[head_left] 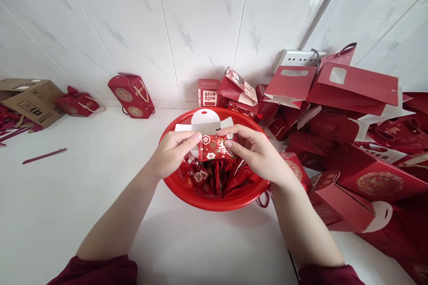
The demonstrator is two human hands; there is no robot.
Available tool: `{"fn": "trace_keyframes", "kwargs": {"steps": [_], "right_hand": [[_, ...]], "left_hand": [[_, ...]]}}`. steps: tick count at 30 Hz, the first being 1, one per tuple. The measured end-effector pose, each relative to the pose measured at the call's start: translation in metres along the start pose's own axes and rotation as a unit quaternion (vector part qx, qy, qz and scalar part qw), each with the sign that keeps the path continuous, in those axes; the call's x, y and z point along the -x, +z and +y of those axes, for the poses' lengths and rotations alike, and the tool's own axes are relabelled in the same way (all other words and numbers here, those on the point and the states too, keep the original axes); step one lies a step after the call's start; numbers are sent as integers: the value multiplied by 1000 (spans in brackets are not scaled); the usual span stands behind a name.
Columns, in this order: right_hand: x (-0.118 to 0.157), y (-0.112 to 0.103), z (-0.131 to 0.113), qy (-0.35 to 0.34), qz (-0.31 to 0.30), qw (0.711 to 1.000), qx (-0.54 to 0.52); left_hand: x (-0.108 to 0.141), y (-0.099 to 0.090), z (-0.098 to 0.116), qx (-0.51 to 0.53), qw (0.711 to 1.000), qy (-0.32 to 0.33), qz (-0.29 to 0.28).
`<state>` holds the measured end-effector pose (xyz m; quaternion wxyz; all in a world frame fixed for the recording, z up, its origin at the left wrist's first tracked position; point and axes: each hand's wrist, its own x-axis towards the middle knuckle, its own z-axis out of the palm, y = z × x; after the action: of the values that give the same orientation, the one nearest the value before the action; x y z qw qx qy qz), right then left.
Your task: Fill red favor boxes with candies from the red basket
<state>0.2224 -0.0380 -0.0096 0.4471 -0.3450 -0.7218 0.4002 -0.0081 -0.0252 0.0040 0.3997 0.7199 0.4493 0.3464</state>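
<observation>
Both hands hold a small red packet with white flowers and gold characters [217, 147] over a red plastic basket [214, 205]. My left hand [174, 149] pinches the packet's left end between thumb and fingers. At its right end, the thumb and fingers of my right hand [252, 149] are closed on it. Behind the packet, an open box with white inner flaps [205, 121] rests in the basket, its lower part hidden. Red wrapped pieces [200, 176] and other shiny red packets [237, 182] lie in the basket below the hands.
Red boxes [377, 185] are heaped on the right, near a white power strip [296, 59]. Against the tiled wall stand a red box with rope handles [130, 95], a smaller red box [78, 103] and a brown carton [36, 102]. A dark red strip [44, 156] lies at left.
</observation>
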Motion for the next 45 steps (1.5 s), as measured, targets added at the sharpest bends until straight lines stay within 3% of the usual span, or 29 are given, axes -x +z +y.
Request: {"fn": "trace_keyframes", "kwargs": {"steps": [2, 4, 6, 10, 13, 17, 19, 21, 27, 30, 33, 36, 39, 45], "right_hand": [[0, -2, 1, -16, 26, 999, 21], [-1, -3, 4, -25, 61, 997, 33], [-3, -4, 5, -34, 90, 994, 53], [-13, -7, -3, -92, 108, 975, 171], [-23, -8, -14, -136, 24, 955, 261], [-29, -4, -21, -60, -147, 924, 348], [-29, 3, -20, -12, -195, 906, 375], [-29, 11, -16, 12, -204, 899, 387], [-39, 33, 11, -3, -118, 894, 433], [-44, 40, 23, -6, -110, 894, 434], [-44, 43, 23, 15, -149, 880, 451], [-44, 45, 17, 4, -222, 832, 508], [-46, 49, 11, -43, -235, 791, 563], [-58, 58, 19, -1, -219, 796, 564]], "left_hand": [[-6, -1, -8, -66, 993, 32, 88], [-12, -3, -18, -167, 967, 53, 183], [-17, -5, -27, -228, 950, 33, 212], [-20, -9, -36, -155, 978, -52, 129], [-17, -11, -32, -93, 992, -25, 78], [-9, -13, -17, -94, 995, -35, 16], [-4, -14, -10, -114, 991, -56, -40], [-2, -14, -6, -133, 986, -58, -77], [-4, -12, -10, -171, 982, -74, -18], [-5, -12, -13, -176, 981, -80, -14], [-3, -12, -12, -188, 979, -80, -20], [-1, -12, -10, -193, 978, -75, -33], [0, -11, -9, -216, 973, -74, -33], [1, -11, -3, -248, 966, -72, -37]]}}
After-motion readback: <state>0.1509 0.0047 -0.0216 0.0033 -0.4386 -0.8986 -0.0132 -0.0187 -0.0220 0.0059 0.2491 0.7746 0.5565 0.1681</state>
